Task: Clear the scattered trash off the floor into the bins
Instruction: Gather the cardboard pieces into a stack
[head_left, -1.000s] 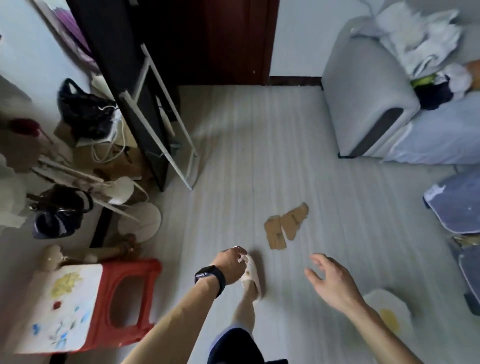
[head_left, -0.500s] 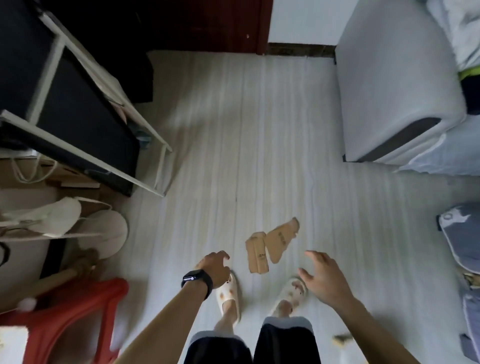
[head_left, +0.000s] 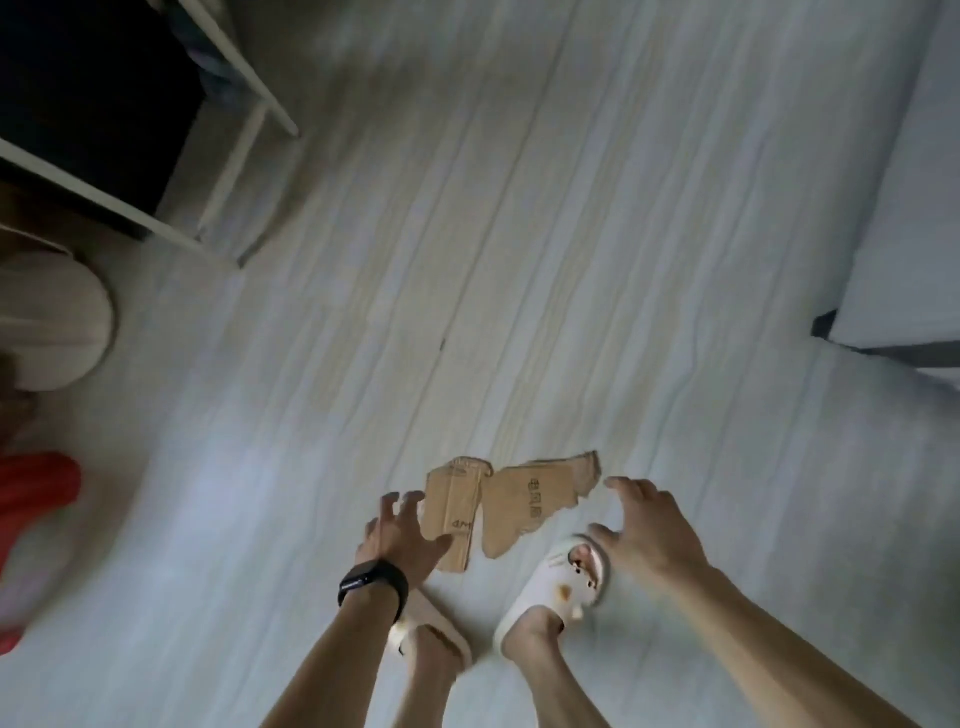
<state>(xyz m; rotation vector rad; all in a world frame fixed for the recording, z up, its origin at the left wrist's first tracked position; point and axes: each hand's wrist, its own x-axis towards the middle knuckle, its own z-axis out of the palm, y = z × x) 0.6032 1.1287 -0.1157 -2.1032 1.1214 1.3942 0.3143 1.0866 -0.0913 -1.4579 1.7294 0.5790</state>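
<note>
Left grip (head_left: 402, 535) and right grip (head_left: 644, 530) both spread wide, empty, flanking two flat cardboard scraps (head_left: 524, 506); I fear I'll just skid them across the smooth floor (head_left: 519, 260).

Floor (head_left: 519, 234) open ahead of cardboard pieces (head_left: 524, 499); white frame (head_left: 240, 156) left, sofa (head_left: 909, 208) right, well apart.

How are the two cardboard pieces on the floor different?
The left cardboard piece is a narrow strip; the right cardboard piece is wider, with a ragged torn tip. The left hand partly hides the left cardboard piece; the right cardboard piece shows whole. Both are brown and lie flat on the floor.
</note>
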